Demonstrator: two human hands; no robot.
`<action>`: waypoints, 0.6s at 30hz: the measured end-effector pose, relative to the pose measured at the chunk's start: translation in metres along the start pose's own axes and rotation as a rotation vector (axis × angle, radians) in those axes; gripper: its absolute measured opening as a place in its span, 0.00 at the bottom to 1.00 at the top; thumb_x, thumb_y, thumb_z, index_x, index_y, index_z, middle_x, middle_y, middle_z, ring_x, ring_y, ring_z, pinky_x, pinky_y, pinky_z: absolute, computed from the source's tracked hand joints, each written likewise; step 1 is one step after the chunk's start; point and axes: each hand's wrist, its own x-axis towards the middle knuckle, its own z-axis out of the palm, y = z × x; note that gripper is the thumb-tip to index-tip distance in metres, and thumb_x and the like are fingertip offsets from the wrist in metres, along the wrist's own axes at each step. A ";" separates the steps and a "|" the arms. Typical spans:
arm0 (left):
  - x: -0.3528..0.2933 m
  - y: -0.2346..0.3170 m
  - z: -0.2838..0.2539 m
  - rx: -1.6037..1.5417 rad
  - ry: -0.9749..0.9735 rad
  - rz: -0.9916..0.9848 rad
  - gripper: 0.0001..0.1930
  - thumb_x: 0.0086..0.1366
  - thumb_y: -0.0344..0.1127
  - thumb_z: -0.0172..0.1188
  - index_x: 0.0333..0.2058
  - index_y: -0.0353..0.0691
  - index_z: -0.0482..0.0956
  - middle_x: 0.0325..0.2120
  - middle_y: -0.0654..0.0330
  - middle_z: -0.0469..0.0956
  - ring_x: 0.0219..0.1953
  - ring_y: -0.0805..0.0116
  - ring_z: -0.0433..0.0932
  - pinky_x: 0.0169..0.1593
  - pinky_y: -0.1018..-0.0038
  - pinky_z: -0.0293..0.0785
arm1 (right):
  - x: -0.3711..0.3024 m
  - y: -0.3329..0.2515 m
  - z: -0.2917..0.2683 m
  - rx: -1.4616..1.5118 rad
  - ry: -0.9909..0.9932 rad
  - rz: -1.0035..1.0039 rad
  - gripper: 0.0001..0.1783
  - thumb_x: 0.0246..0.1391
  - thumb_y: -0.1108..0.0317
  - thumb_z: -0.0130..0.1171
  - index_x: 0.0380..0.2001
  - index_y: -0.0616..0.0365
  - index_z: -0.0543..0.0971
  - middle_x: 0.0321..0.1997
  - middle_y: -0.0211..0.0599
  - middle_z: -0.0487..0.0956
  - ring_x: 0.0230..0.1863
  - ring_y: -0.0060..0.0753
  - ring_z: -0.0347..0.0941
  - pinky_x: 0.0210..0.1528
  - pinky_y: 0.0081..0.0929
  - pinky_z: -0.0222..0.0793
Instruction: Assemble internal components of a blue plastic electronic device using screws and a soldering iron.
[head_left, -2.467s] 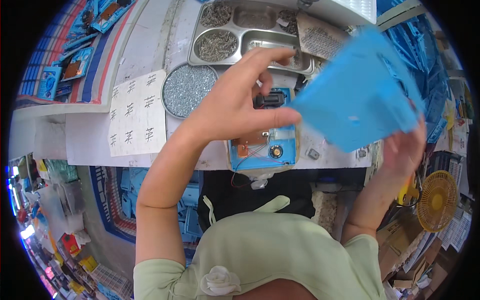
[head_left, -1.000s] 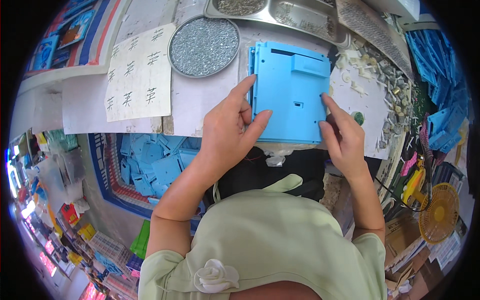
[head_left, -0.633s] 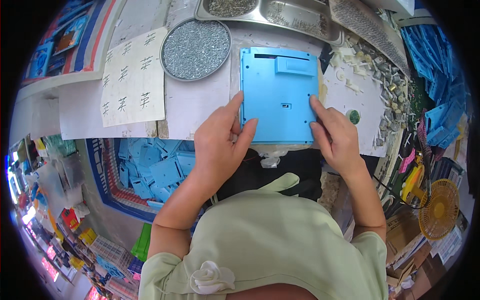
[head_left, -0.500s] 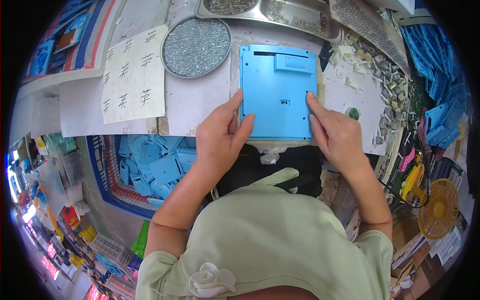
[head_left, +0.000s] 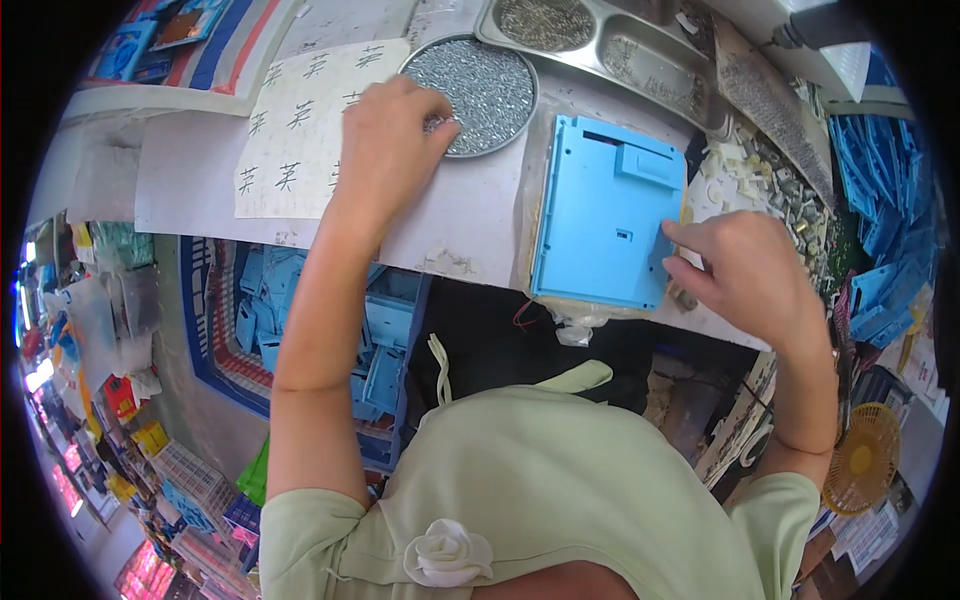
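A blue plastic casing (head_left: 608, 225) lies flat on a pad on the bench, a slot and a raised block near its far end. My right hand (head_left: 750, 275) is closed at the casing's right edge, index fingertip and thumb touching it, other fingers curled under. My left hand (head_left: 388, 140) reaches to the left rim of a round metal dish (head_left: 475, 95) full of small silver screws. Its fingers are bent together over the screws; whatever they pinch is hidden. Part of a paper sheet (head_left: 300, 130) with handwritten characters is covered by this hand.
Beyond the casing stands a metal tray (head_left: 590, 35) with screws in compartments. Small white and metal parts (head_left: 765, 195) lie to the right. Blue panels (head_left: 875, 190) are stacked at far right. A crate (head_left: 225, 350) of blue parts sits below the bench. A dark tool (head_left: 825, 25) shows upper right.
My left hand has left the casing's left edge and moved up and left to the screw dish. My right hand stays at the casing's right edge. The whole view has shifted.
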 end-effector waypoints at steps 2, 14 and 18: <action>0.002 -0.002 -0.001 -0.062 -0.038 0.000 0.05 0.57 0.33 0.68 0.30 0.40 0.85 0.28 0.58 0.81 0.35 0.55 0.79 0.42 0.61 0.74 | 0.025 0.008 -0.018 0.014 -0.087 -0.068 0.12 0.50 0.63 0.65 0.36 0.57 0.84 0.21 0.44 0.80 0.29 0.52 0.78 0.34 0.47 0.74; 0.004 -0.009 0.013 -0.147 0.172 -0.033 0.03 0.56 0.33 0.67 0.28 0.42 0.86 0.27 0.60 0.81 0.32 0.57 0.79 0.37 0.60 0.71 | 0.222 -0.010 0.038 -0.291 0.405 -0.378 0.06 0.52 0.67 0.61 0.30 0.50 0.86 0.36 0.29 0.84 0.49 0.36 0.74 0.49 0.41 0.68; 0.009 0.013 0.007 -0.415 0.156 -0.105 0.02 0.59 0.29 0.66 0.31 0.39 0.85 0.26 0.59 0.80 0.27 0.60 0.77 0.32 0.67 0.70 | 0.208 -0.003 0.024 -0.121 0.481 -0.353 0.04 0.53 0.68 0.64 0.32 0.55 0.84 0.36 0.30 0.82 0.45 0.38 0.75 0.48 0.39 0.70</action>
